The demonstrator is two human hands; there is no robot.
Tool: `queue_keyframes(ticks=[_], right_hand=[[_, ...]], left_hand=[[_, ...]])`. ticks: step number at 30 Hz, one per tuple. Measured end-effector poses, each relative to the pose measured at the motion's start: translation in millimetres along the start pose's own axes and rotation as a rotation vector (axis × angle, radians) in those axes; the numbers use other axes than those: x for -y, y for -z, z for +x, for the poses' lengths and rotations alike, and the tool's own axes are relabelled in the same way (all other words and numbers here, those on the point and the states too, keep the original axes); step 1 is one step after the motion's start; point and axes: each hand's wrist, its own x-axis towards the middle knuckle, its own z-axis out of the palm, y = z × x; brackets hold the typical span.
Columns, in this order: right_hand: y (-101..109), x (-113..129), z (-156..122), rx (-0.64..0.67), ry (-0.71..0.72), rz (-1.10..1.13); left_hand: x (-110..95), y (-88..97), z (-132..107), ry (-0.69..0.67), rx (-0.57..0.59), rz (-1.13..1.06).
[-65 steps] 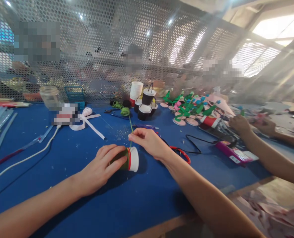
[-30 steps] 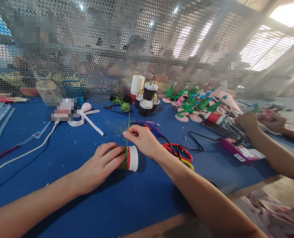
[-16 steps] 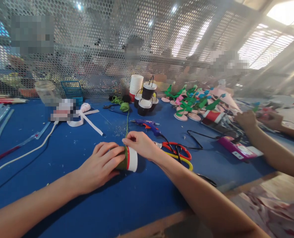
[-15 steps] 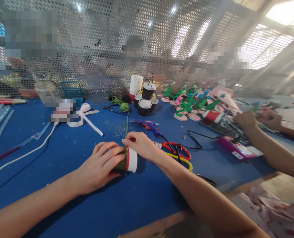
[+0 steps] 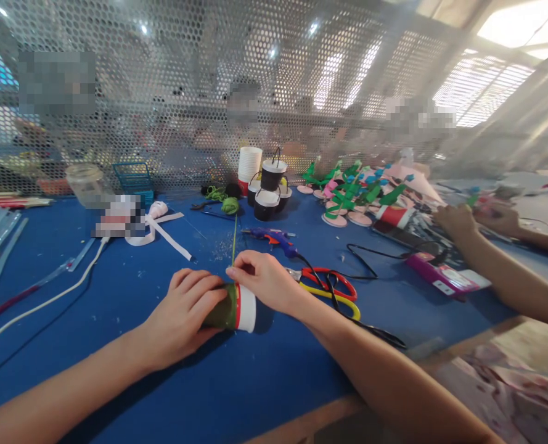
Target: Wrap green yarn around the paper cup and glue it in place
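Note:
My left hand (image 5: 188,311) is wrapped round a paper cup (image 5: 246,310) lying on its side, its white end pointing right. Green yarn covers much of the cup's side, and a red band shows beside the white part. The fingers of my right hand (image 5: 255,277) pinch the green yarn (image 5: 234,240) at the cup's upper edge. From there the strand runs taut back to a green yarn ball (image 5: 230,205). Behind my right wrist lie scissors (image 5: 331,293) with red and yellow handles and a blue glue gun (image 5: 274,239).
Black-wrapped cups (image 5: 266,203) and a white cup stack (image 5: 249,163) stand at the back. Green paper plants (image 5: 347,197) crowd the right, near a purple power strip (image 5: 440,275) and a co-worker's hands (image 5: 458,222). White ribbon (image 5: 163,231) and a jar (image 5: 86,184) are at left.
The view has tilted slightly, so most things sit a little lower or shifted left. Both hands keep their hold on the cup and yarn; more of the green-wrapped side shows beside the left fingers.

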Motion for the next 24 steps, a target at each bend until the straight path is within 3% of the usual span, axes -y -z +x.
queue_keyframes(ticks=[8, 16, 24], right_hand=[[4.1, 2.3, -4.0, -0.020, 0.035, 0.019], [0.3, -5.3, 1.7, 0.077, -0.028, 0.054], [0.4, 0.0, 0.1, 0.084, -0.058, 0.017]], left_hand=[[-3.9, -2.4, -1.1, -0.047, -0.084, 0.105], [-3.3, -4.6, -2.1, -0.046, -0.090, 0.109], [-6.2, 1.5, 1.0, -0.084, -0.020, 0.125]])
